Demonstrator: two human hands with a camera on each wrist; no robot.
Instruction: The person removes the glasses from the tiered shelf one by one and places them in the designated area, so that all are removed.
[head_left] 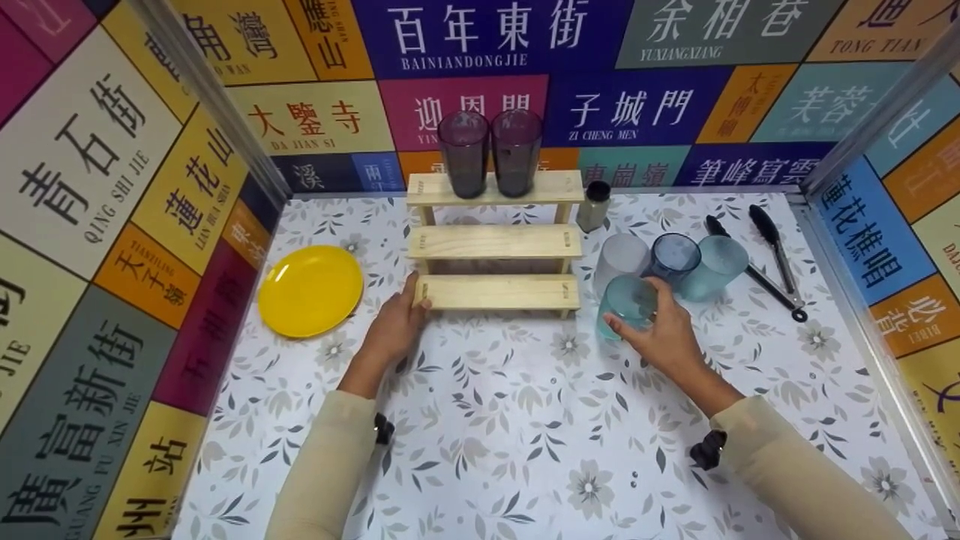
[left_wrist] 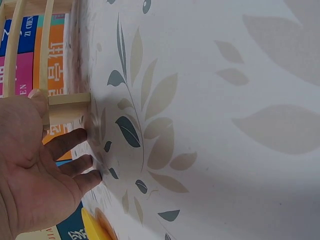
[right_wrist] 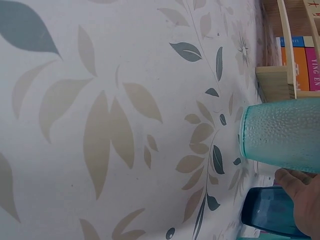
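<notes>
- The right hand (head_left: 666, 326), at the four o'clock side of a teal cup (head_left: 628, 300), pinches it between thumb and fingers; the cup is roughly upright, though whether its base touches the floral cloth (head_left: 487, 420) I cannot tell
- The left hand (head_left: 396, 322) is at about eight o'clock from the middle of a three-step wooden rack (head_left: 495, 241); its thumb touches the end of the lowest step and its other fingers are spread apart; how firmly it presses I cannot tell
- Close by the teal cup are a frosted clear glass (head_left: 621, 256) at twelve o'clock, a dark blue glass (head_left: 675, 255) between one and two, and a pale teal glass (head_left: 712, 274) at two; black-tipped tongs (head_left: 783, 266) lie beyond, between two and three
- From the same cup, a jar with a black lid (head_left: 592, 214) stands at eleven o'clock; the rack is at ten, with two purple glasses (head_left: 463, 157) side by side on its top step
- A yellow plate (head_left: 310, 291) lies at the left hand's ten o'clock
</notes>
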